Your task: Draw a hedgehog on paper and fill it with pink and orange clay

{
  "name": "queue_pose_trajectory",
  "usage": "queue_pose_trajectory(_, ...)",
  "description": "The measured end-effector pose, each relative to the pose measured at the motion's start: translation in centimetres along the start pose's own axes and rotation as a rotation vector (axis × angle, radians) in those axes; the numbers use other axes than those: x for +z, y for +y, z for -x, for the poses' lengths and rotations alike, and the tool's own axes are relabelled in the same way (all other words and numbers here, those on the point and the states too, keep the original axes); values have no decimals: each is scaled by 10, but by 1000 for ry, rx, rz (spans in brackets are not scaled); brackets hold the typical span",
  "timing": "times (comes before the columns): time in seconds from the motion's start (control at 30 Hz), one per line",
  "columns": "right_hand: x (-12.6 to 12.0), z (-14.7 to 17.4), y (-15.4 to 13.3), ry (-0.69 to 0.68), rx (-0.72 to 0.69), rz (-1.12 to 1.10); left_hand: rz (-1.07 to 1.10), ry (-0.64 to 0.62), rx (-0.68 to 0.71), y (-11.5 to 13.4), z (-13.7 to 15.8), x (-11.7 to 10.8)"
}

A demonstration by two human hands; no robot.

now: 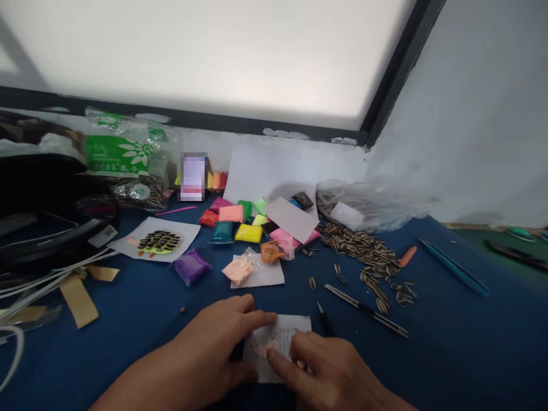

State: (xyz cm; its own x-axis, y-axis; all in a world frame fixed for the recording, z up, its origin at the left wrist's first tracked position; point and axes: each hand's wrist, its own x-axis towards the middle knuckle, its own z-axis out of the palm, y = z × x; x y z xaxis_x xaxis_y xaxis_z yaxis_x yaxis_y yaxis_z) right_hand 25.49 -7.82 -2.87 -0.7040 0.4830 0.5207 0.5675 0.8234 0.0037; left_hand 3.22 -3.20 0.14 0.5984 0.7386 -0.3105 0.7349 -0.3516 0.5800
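A small white paper (pixel 302 323) with a pencil drawing of rows of small curved marks lies before me. Flattened peach clay (pixel 262 346) covers the left part of the drawing. My left hand (pixel 214 337) holds this sheet along its left side, index finger across the top edge and thumb near the lower corner. With curled fingers, my right hand (pixel 327 365) presses a fingertip onto the clay; its remaining fingers are bunched over the paper's right side, hiding part of the drawing. Behind the sheet, an opened packet of peach clay (pixel 238 270) rests on another white paper (pixel 269 275).
A utility knife (pixel 368 311), a black pen (pixel 325 318) and blue tweezers (pixel 456 267) lie right, near piled sunflower seeds (pixel 357 245). Coloured clay packets (pixel 248 233) cluster behind. A seed-decorated picture (pixel 160 240) and a purple packet (pixel 191 266) sit left, near white cables (pixel 47 277).
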Motion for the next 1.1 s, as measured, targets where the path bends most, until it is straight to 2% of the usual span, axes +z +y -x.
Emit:
queue_pose_trajectory(0.17,1,-2,-2,5,55,62,24,18,-7,-3,0,3)
queue_pose_trajectory(0.37,3,-4,-5,-28,51,88,42,33,11,4,2,-2)
queue_pose_trajectory(0.53,-1,-2,-3,66,102,44,37,33,23,2,1,-2)
queue_pose_trajectory(0.63,-5,-2,-3,54,144,60,39,31,27,1,1,-2)
queue_pose_trajectory(0.83,1,-2,-5,68,104,85,26,24,31,3,2,-2)
queue_pose_trajectory(0.97,6,-1,-5,75,102,107,-6,13,-6,2,1,-1)
queue_pose_trajectory(1.1,1,-2,-5,40,151,51,59,1,-57,-5,2,0)
